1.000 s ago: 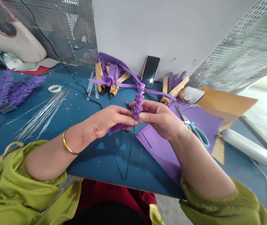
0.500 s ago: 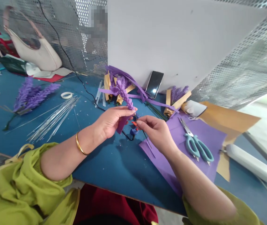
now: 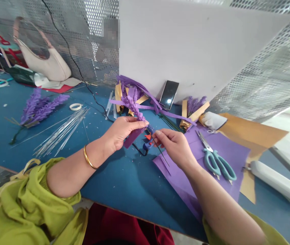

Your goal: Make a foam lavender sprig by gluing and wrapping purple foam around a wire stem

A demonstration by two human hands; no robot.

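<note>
My left hand (image 3: 125,132) is closed around the base of a purple lavender flower (image 3: 136,109) that slants up and away from me. A loose purple strip (image 3: 134,136) hangs below those fingers. My right hand (image 3: 172,141) pinches the thin dark stem (image 3: 163,156), which runs down to the right from the flower. Behind and under the stem lies a blue glue gun (image 3: 148,145) with an orange part, partly hidden by the hands. Purple sheets (image 3: 177,177) lie under my right forearm.
Blue-handled scissors (image 3: 218,163) lie on the purple sheets at right. A wire bundle (image 3: 63,132), a tape roll (image 3: 75,107) and a lavender bunch (image 3: 39,107) are at left. A phone (image 3: 169,95) leans on the white board (image 3: 198,44). Wrapped lavender bunches (image 3: 194,112) stand along the back.
My right hand has slid a little along the stem, away from the flower. The left hand keeps its hold, and the purple strip below it shows more. The view has shifted slightly.
</note>
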